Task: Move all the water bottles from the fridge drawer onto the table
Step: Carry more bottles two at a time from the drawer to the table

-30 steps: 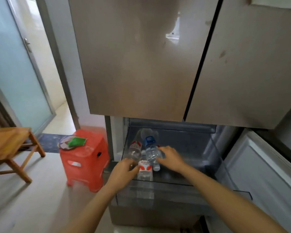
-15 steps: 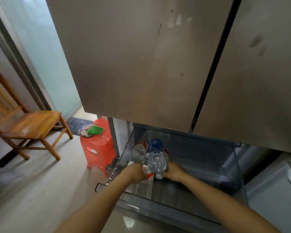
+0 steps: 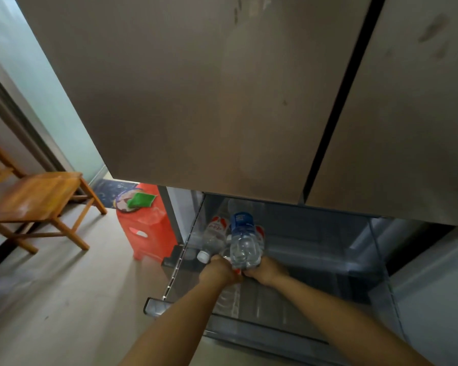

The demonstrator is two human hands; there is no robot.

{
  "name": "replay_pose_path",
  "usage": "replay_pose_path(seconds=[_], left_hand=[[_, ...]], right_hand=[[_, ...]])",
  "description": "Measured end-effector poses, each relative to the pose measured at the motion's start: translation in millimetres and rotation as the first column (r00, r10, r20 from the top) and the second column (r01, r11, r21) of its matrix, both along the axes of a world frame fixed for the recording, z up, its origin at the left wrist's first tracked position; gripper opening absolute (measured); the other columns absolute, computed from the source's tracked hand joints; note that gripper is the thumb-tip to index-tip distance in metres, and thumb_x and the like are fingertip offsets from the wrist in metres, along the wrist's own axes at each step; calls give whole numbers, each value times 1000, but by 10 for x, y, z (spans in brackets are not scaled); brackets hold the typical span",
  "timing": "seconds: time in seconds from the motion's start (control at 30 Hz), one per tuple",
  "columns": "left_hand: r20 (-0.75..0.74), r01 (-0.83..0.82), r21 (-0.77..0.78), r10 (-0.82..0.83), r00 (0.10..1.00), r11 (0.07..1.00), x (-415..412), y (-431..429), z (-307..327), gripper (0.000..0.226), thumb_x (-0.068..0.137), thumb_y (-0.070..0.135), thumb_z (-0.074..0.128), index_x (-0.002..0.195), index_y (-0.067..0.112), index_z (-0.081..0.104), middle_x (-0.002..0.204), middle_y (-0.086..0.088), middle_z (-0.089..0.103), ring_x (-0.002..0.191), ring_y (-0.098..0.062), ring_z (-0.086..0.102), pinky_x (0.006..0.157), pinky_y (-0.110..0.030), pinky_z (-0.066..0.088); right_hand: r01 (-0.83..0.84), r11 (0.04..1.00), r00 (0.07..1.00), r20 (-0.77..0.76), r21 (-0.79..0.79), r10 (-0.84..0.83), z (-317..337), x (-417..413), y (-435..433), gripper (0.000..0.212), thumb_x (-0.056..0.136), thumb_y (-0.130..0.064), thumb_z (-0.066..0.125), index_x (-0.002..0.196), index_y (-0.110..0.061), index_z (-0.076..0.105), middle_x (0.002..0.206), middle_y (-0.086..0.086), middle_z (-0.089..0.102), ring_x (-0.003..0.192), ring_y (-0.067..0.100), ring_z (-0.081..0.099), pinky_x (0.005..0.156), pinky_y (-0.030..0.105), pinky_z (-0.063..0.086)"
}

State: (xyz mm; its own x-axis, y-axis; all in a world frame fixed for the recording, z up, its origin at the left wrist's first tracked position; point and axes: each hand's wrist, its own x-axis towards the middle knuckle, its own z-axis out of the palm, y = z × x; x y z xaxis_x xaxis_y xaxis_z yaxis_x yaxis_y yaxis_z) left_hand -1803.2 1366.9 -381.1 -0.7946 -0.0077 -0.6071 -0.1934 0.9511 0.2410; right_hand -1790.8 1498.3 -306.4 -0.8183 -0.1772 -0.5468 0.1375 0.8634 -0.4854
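Observation:
The clear fridge drawer (image 3: 325, 262) stands pulled out below the steel fridge doors (image 3: 196, 88). My left hand (image 3: 217, 270) and my right hand (image 3: 267, 269) meet over its left side, their fingers curled round a cluster of water bottles. A blue-label bottle (image 3: 242, 244) is in front, gripped from the right by my right hand. A red-label bottle (image 3: 214, 235) with a white cap lies at its left beside my left hand. Another red-label bottle (image 3: 260, 231) peeks out behind. My left hand's fingers close on a red-label bottle, mostly hidden.
A red plastic stool (image 3: 148, 233) carrying a plate and a green sponge (image 3: 140, 200) stands just left of the fridge. A wooden chair (image 3: 37, 199) is further left on the bare floor. A white panel (image 3: 434, 299) borders the drawer on the right.
My hands have closed together on the bottles and gathered them into one cluster. The camera has moved nearer the fridge and tilted, so the chair now shows more at the left.

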Motion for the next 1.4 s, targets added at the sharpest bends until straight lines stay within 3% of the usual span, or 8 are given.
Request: replay_pose_path(seconds=[0.17, 0.27, 0.4, 0.53, 0.63, 0.83, 1.1, 1.4], left_hand=[[-12, -143, 73, 144, 989, 987, 90, -36, 448, 51, 77, 36, 62, 123, 15, 53, 124, -7, 58, 114, -26, 56, 98, -37, 46], [2, -236, 69, 236, 972, 969, 88, -93, 469, 48, 72, 28, 72, 115, 9, 60, 117, -8, 63, 110, -25, 59, 94, -33, 48], [-8, -234, 110, 236, 972, 966, 76, -141, 558, 70, 82, 48, 56, 138, 12, 37, 142, -12, 41, 131, -31, 39, 107, -40, 32], [40, -315, 272, 316, 948, 909, 121, -176, 655, 93, 68, 39, 74, 139, 8, 22, 135, -11, 42, 127, -30, 40, 108, -40, 34], [-22, -248, 320, 269, 963, 914, 178, -191, 734, 94, 61, 33, 80, 137, 9, 29, 126, -9, 52, 118, -25, 51, 103, -38, 42], [-199, -89, 505, 216, 956, 859, 421, -256, 1024, 89, 62, 25, 81, 134, 13, 29, 127, -8, 52, 117, -26, 52, 103, -43, 42], [-356, 10, 690, 326, 876, 724, 565, -411, 1352, 63, 70, 12, 76, 117, 17, 34, 112, -2, 50, 107, -20, 52, 88, -29, 41], [-345, 28, 650, 262, 901, 759, 570, -425, 1217, 82, 68, 9, 76, 133, 11, 25, 114, 0, 45, 111, -19, 49, 93, -29, 42]], right_hand=[[71, 997, 997, -7, 34, -71, -1, 44, 10, 32, 83, -42, 55, 109, -24, 58, 113, 4, 64, 99, 22, 61, 80, 29, 48], [144, 985, 989, 6, 91, -145, 67, 29, 271, 38, 83, -38, 59, 115, -16, 56, 117, 5, 62, 104, 22, 59, 87, 30, 48], [246, 955, 969, -29, 164, -244, 201, 36, 722, 37, 76, -40, 65, 101, -13, 63, 105, 9, 67, 94, 24, 64, 72, 27, 47], [219, 954, 976, -63, 205, -210, 323, 114, 925, 29, 73, -39, 66, 88, -14, 64, 87, 5, 68, 76, 20, 64, 65, 28, 51], [217, 948, 975, -100, 231, -199, 474, 209, 963, 25, 72, -39, 66, 82, -16, 62, 84, 3, 68, 80, 19, 66, 67, 27, 52], [143, 923, 964, -260, 358, -49, 841, 378, 891, 53, 76, -54, 60, 108, -12, 59, 105, 6, 64, 94, 22, 61, 67, 25, 40], [171, 934, 888, -460, 314, -8, 1427, 321, 920, 42, 76, -52, 57, 58, -15, 50, 63, 1, 52, 58, 15, 48, 48, 26, 32], [159, 869, 873, -479, 469, 98, 1429, 451, 962, 43, 84, -50, 45, 58, -16, 43, 61, -3, 46, 60, 15, 47, 49, 25, 30]])
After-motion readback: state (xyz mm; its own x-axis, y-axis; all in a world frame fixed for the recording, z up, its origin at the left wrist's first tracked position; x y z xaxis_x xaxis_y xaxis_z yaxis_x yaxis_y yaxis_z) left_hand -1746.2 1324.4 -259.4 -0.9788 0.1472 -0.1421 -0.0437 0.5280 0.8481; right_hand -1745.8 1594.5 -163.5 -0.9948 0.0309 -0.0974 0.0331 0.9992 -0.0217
